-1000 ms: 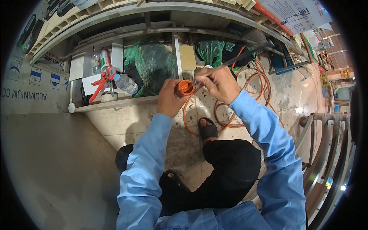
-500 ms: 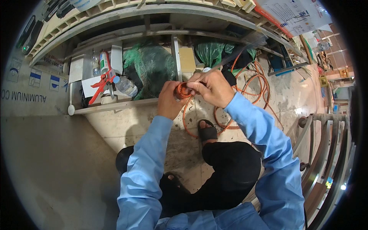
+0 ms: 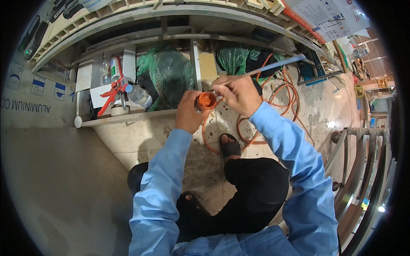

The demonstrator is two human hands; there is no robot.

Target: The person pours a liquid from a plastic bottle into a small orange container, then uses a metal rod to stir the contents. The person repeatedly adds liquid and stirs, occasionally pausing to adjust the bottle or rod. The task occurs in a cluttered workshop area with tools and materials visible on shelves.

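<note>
My left hand (image 3: 190, 112) is closed around a small orange jar (image 3: 208, 102), its open mouth facing up and its inside coated orange. Just right of the jar, my right hand (image 3: 240, 96) pinches a long thin stick (image 3: 265, 68) near its lower end. That end lies at the jar's rim, mostly hidden by my fingers. The rest of the stick slants up to the right, and its upper part looks pale blue. Whether it is a brush I cannot tell.
A low shelf ahead holds a red-handled caulking gun (image 3: 114, 96), a clear plastic bottle (image 3: 139, 96) and a green plastic bag (image 3: 160, 64). An orange hose (image 3: 294, 96) lies coiled on the floor. Metal sheeting (image 3: 55, 179) stands at left, a metal rack (image 3: 363, 170) at right.
My right hand has drawn back slightly from over the jar, and the stick has tipped lower toward the right. The jar's mouth shows more fully. My left hand has hardly moved.
</note>
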